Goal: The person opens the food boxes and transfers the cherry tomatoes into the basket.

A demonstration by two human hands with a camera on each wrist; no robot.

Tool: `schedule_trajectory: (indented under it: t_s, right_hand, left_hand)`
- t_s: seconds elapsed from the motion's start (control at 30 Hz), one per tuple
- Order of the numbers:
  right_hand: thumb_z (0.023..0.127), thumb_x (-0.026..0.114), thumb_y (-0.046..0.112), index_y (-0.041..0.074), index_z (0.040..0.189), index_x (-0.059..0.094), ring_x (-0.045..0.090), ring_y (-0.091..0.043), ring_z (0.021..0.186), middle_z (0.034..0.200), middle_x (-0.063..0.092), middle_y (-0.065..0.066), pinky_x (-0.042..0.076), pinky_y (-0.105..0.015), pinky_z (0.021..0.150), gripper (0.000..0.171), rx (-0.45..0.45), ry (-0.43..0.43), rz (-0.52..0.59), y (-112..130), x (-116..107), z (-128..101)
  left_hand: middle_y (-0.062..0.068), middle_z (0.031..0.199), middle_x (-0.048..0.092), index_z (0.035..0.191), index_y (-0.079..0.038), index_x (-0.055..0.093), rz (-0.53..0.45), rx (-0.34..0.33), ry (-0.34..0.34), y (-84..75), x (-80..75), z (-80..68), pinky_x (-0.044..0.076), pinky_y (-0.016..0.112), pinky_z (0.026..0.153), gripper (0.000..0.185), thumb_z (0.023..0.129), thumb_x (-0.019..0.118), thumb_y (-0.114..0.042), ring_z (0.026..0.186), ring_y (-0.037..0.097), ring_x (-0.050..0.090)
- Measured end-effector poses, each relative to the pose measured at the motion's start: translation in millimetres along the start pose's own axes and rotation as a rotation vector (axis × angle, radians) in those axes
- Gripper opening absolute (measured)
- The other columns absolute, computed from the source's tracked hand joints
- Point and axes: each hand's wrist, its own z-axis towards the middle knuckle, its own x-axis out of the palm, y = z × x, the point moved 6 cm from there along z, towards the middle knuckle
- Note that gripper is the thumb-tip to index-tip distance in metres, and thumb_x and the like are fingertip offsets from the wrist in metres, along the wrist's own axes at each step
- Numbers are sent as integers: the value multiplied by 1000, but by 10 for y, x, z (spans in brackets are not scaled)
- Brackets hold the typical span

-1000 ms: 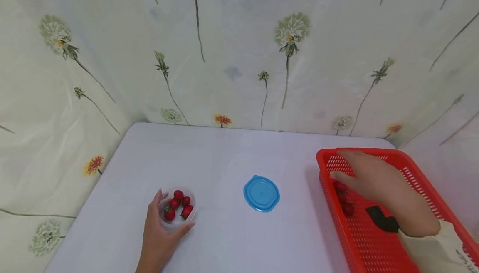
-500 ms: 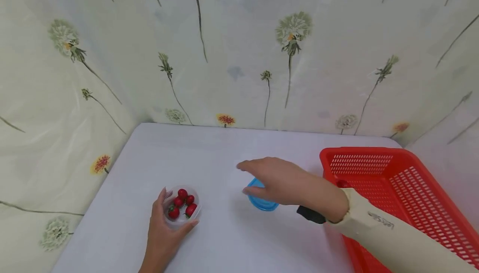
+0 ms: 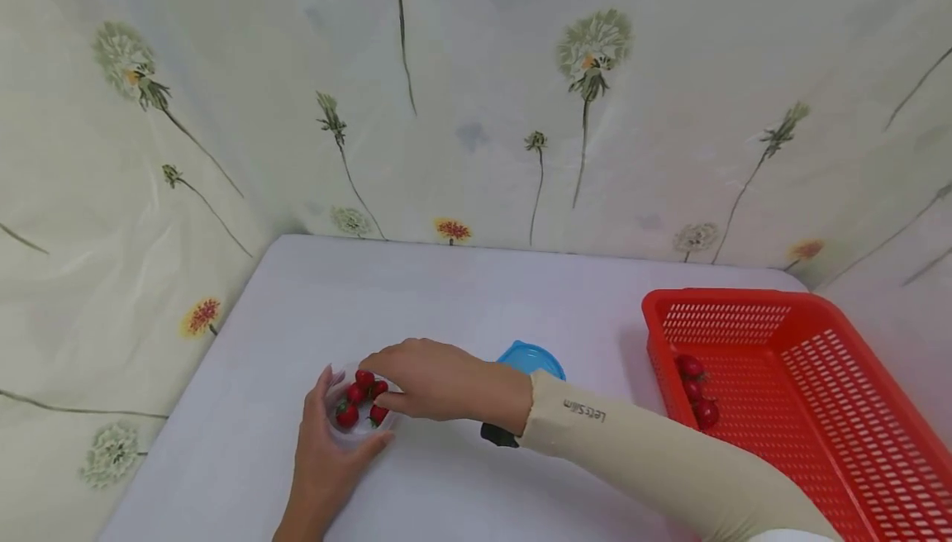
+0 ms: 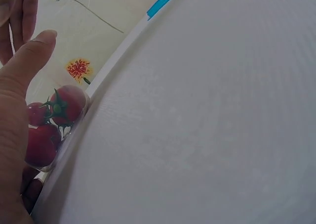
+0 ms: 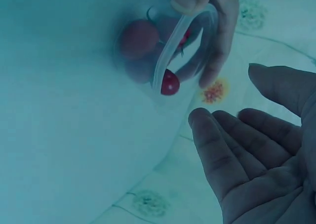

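My left hand (image 3: 327, 455) grips a round clear plastic container (image 5: 165, 56) on the white table, thumb on one side and fingers round the other. Inside are several red cherry tomatoes (image 3: 347, 416); green stem ends show on the tomatoes (image 4: 68, 104) in the left wrist view. My right hand (image 3: 439, 378) reaches over from the right, fingertips right at the container's rim in the head view. In the right wrist view that right hand (image 5: 261, 159) has its thumb and fingers spread apart, nothing between them. Beyond my right forearm lies a blue lid (image 3: 531, 357), partly hidden by it.
A red perforated plastic basket (image 3: 736, 297) stands at the right side of the table (image 3: 416, 294). Several red tomatoes (image 3: 692, 367) lie along its left wall. A flower-printed sheet (image 3: 476, 112) hangs behind the table and at the left.
My right hand has moved left from over the red basket, across the blue lid, to the container. My left hand stays round the container.
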Motion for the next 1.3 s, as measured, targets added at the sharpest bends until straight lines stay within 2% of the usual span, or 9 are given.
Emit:
schedule_trajectory:
  t_s: [0.13,0.27,0.37,0.47,0.57,0.77,0.93,1.03,1.3]
  right_hand:
    - [99,72,17,13,117,70,58,-5,80,96,69,9,49,-15,72,18,8,28,10,-9,140,202]
    - [98,72,14,15,104,70,56,-6,72,80,62,12,46,-18,62,7,86,60,3,-2,233,356]
    - [96,74,13,17,100,70,57,-6,71,78,61,12,47,-19,60,7,162,86,1,25,316,453]
    - [95,76,12,19,98,70,56,-6,71,78,61,12,46,-19,60,10,183,107,-30,36,424,527]
    - [92,78,11,22,97,72,56,-5,72,78,60,12,46,-19,61,14,162,107,-31,12,507,572]
    - [95,78,16,23,120,76,53,-4,78,85,61,15,44,-16,68,26,68,67,-9,34,574,594]
    - [98,76,19,21,114,75,51,-5,77,82,59,15,42,-17,66,16,64,40,12,17,635,583]
    - [97,76,17,22,114,76,51,-5,76,81,58,15,41,-17,66,17,54,32,3,12,655,594]
    - [100,71,17,22,104,73,49,-5,67,73,57,13,39,-18,59,6,84,40,10,15,712,627]
  left_hand:
    - [1,158,46,166,-20,22,-14,20,-2,0,-8,14,30,65,117,119,75,97,-36,144,24,44]
    - [0,157,47,166,-23,22,-18,34,-13,15,-30,29,30,54,119,121,73,98,-36,144,21,44]
    - [2,157,45,166,-25,21,-15,38,-18,26,-43,37,31,52,119,123,72,99,-35,144,23,44]
    - [4,158,44,166,-25,21,-16,31,-13,27,-39,37,30,59,118,123,72,99,-35,144,26,43]
    - [3,159,43,167,-24,21,-16,25,-3,24,-32,36,29,60,118,123,72,99,-36,145,27,42]
    - [2,160,42,167,-26,20,4,19,-8,24,-50,27,30,63,116,121,74,98,-34,146,29,40]
    - [3,160,42,167,-24,19,-10,45,8,11,-20,34,32,59,115,119,77,96,-28,146,27,40]
    - [6,160,42,167,-20,20,5,65,1,-5,-20,35,33,59,115,118,77,96,-25,146,30,40]
    - [6,160,43,167,-19,19,25,63,-3,-11,-32,21,33,57,115,117,78,95,-20,146,32,42]
